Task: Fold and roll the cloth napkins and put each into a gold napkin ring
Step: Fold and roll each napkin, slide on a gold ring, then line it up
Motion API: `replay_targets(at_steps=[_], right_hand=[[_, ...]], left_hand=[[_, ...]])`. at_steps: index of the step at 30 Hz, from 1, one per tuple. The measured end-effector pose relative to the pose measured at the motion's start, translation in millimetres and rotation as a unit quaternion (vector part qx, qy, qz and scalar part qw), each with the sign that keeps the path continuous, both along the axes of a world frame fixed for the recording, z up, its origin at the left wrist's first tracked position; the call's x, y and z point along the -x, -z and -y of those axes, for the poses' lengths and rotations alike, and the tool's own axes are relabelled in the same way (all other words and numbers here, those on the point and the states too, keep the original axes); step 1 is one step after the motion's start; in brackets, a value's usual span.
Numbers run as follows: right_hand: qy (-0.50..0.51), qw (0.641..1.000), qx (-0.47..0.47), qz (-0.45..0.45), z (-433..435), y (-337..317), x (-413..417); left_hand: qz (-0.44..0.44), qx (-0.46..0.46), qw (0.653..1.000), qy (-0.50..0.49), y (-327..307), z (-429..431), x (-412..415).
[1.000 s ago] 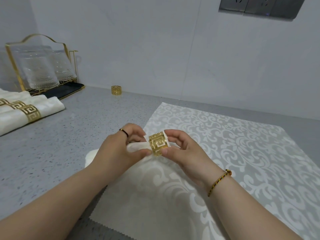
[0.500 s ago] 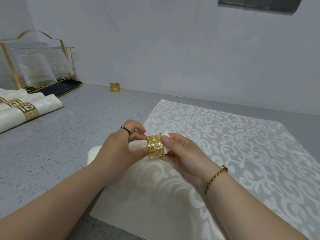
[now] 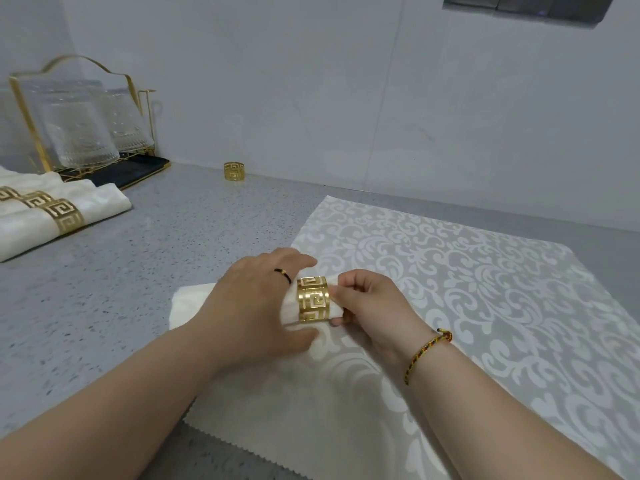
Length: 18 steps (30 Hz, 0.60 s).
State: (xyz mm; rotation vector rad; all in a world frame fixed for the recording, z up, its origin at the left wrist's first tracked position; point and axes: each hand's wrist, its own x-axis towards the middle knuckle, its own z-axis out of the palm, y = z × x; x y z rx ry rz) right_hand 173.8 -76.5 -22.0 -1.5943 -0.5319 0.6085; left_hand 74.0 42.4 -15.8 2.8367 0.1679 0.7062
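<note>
My left hand (image 3: 256,306) grips rolled napkin (image 3: 194,303), my right hand (image 3: 375,306) pinches gold ring (image 3: 312,299) on roll's right end, hands close together over damask mat (image 3: 467,271). Step: ringing. Next, I reckon: slide ring to middle, hold roll tight

I lose the middle of the rolled napkin (image 3: 194,303) under the left hand (image 3: 252,306), whose fingers blur. Finished napkins (image 3: 104,206) at nine o'clock and the socket panel (image 3: 526,8) at one o'clock run off frame.
</note>
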Motion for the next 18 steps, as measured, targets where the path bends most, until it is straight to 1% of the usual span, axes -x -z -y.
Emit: replay_targets(at_steps=[2,4,6,13,18], right_hand=[[-0.002,1.0,0.0,0.01,-1,-1,2],[-0.006,1.0,0.001,0.014,-1,-1,4],[-0.007,1.0,0.002,0.014,0,-2,3],[-0.004,1.0,-0.016,-0.027,7,-6,-6],[-0.017,0.999,-0.018,-0.032,12,-9,-13]], left_hand=[[-0.028,-0.054,0.998,-0.017,2,5,-4],[-0.054,-0.072,0.995,-0.044,3,7,-10],[-0.06,-0.081,0.993,-0.057,3,4,-12],[-0.05,-0.044,0.994,-0.082,1,-9,-5],[-0.055,-0.036,0.993,-0.098,-2,-14,-1]])
